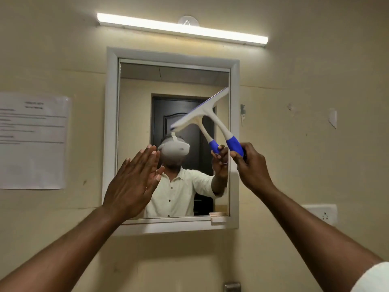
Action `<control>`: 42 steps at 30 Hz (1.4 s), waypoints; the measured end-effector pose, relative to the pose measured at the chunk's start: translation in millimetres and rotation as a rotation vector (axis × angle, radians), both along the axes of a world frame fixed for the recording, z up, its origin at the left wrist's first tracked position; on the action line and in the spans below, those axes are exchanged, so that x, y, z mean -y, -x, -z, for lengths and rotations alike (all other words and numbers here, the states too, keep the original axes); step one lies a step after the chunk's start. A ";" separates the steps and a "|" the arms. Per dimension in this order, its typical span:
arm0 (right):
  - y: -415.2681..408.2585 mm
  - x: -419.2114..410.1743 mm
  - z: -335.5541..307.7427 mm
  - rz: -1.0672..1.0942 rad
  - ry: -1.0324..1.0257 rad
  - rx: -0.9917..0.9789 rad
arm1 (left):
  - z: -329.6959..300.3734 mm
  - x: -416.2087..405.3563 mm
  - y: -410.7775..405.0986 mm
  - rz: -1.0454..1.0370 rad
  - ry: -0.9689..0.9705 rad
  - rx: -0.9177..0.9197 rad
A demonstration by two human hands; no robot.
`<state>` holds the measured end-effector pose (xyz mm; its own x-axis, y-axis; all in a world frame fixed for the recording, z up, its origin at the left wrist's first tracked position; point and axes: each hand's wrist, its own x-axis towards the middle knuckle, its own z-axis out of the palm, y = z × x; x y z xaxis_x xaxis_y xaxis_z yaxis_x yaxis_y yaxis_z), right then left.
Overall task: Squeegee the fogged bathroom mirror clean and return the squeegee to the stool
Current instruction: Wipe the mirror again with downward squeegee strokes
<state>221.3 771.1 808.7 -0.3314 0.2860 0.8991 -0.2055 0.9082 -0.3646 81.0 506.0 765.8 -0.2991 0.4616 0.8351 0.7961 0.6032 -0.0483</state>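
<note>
Right hand [251, 165] raised, gripping the squeegee [207, 114] by its blue handle, blade tilted across the mirror [134, 114] upper right, left hand [131, 182] flat, fingers straight, at the glass

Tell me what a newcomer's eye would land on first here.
First the squeegee, its blade tilted across the upper right of the mirror, gripped by its blue handle in the right hand. Next the left hand, fingers straight, flat at the mirror's lower left. Above both glows a tube light.
</note>
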 end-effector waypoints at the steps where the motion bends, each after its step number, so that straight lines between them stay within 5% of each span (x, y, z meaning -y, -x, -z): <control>1: 5.9 9.4 -7.0 -0.035 0.051 -0.033 | -5.7 2.5 1.8 -0.002 -0.003 -0.005; 13: 51.7 73.5 -81.0 -0.237 0.380 -0.205 | -78.9 9.9 -0.4 -0.020 -0.027 -0.198; 42: 83.9 75.1 -83.6 -0.180 0.353 -0.198 | -75.0 13.4 39.2 0.010 -0.020 -0.156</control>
<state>137.4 696.0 892.3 -0.2350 0.5404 0.8079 -0.4462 0.6785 -0.5836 41.7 492.6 840.9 -0.1603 0.4469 0.8801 0.7857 0.5974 -0.1602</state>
